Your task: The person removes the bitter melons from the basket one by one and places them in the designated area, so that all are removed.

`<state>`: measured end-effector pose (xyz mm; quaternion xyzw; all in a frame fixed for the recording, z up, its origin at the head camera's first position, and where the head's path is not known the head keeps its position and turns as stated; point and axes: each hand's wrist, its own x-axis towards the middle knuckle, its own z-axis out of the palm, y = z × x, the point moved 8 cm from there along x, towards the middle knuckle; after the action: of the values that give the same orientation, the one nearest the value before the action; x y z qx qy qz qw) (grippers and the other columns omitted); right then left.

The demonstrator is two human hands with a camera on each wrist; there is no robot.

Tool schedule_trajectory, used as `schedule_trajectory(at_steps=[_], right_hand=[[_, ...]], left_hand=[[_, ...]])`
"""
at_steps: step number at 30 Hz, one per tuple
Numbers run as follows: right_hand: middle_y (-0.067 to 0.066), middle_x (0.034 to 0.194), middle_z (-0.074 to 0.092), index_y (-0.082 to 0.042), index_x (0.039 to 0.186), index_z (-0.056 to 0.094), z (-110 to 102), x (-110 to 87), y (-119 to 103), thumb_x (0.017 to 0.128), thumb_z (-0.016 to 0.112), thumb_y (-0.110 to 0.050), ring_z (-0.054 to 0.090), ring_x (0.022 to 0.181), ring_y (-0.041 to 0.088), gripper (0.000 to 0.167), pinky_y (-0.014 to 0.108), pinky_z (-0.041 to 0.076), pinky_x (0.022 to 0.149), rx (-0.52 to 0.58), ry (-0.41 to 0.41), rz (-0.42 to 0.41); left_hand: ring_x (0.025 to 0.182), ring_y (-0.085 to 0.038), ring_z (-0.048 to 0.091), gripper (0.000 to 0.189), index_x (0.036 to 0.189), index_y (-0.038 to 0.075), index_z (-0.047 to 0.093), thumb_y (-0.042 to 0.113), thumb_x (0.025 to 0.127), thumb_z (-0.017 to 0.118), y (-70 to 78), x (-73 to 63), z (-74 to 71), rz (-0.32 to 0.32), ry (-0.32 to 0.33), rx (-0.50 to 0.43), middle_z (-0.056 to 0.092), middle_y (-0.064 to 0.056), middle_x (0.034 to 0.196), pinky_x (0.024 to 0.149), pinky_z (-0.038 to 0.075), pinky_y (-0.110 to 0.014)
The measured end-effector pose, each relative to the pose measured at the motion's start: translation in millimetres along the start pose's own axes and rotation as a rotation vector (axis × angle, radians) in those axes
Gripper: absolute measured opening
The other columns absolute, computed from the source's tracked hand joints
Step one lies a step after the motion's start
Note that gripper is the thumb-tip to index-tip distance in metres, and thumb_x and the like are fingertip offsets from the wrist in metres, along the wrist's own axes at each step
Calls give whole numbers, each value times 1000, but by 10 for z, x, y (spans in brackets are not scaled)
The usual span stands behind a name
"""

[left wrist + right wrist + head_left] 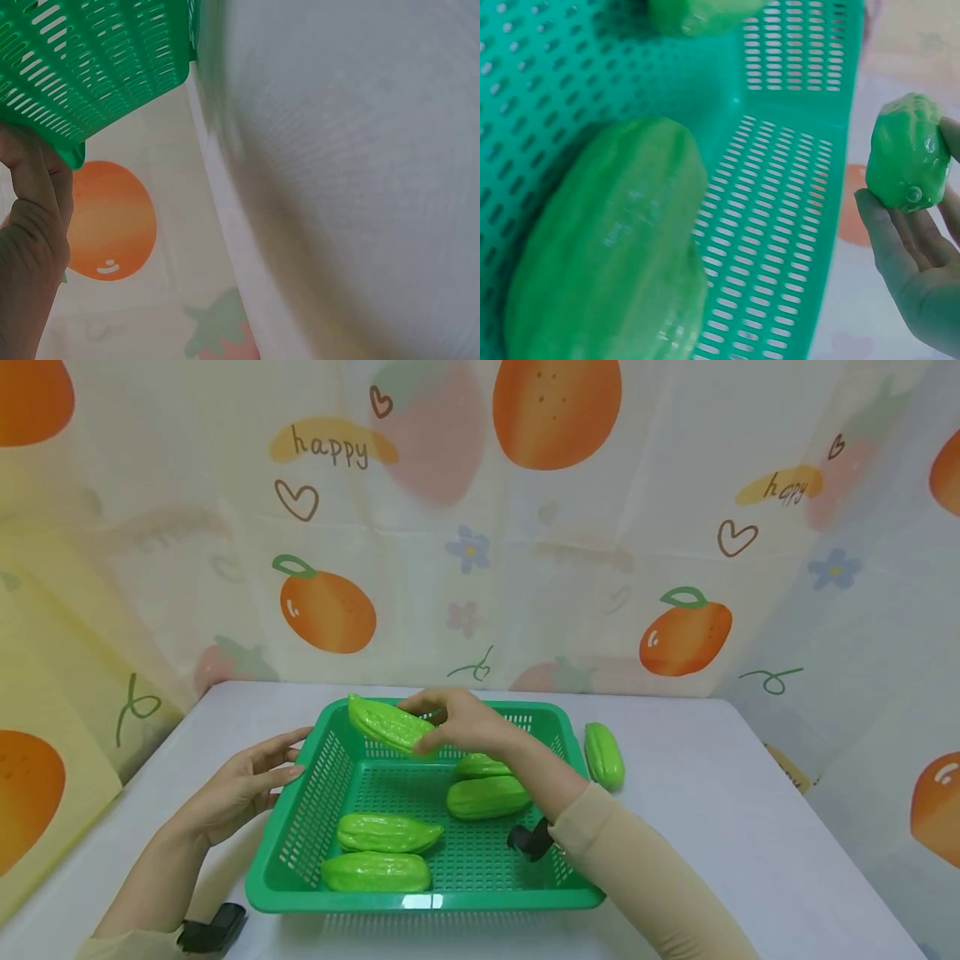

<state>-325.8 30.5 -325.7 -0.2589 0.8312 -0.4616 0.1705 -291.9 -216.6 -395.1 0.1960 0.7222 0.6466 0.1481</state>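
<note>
A green plastic basket [423,900] with slotted walls stands on the white table. Above its back-left part, my right hand [468,722] pinches a light green, ridged bitter melon [386,725] between thumb and fingers. In the right wrist view this bitter melon [909,154] shows end-on at the fingertips. My left hand [243,781] grips the basket's left rim from outside; the left wrist view has its bent fingers [34,176] at the rim. Inside, two bitter melons [386,833] lie at the front left, and two more [487,797] at the right, partly behind my right forearm.
Another bitter melon [603,756] lies on the table [697,827] just outside the basket's right wall. A fruit-printed cloth [525,568] hangs behind the table. Each wrist bears a black strap-on device [213,929].
</note>
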Motion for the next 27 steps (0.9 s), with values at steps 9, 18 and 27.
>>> schedule_trajectory(at_steps=[9,18,27], right_hand=[[-4,143,56,-24,139,56,-165,-87,-92,83,77,-12,55,130,26,61,37,52,102,18,43,-31],[-1,135,62,-23,136,59,-348,-167,-212,81,76,-11,63,118,19,59,32,56,90,111,78,-75],[4,132,63,-19,137,58,-563,-257,-231,81,75,-11,63,115,21,60,32,54,92,178,146,-62]], left_hand=[[93,-9,70,59,156,8,24,4,103,46,-5,0,4,15,-15,-15,58,2,115,76,61,-27],[94,-7,69,59,157,7,23,6,103,47,0,-4,-6,1,-7,13,57,3,115,77,61,-27],[93,-6,70,59,156,5,22,4,103,47,-6,0,-5,8,-23,-5,57,4,113,76,61,-27]])
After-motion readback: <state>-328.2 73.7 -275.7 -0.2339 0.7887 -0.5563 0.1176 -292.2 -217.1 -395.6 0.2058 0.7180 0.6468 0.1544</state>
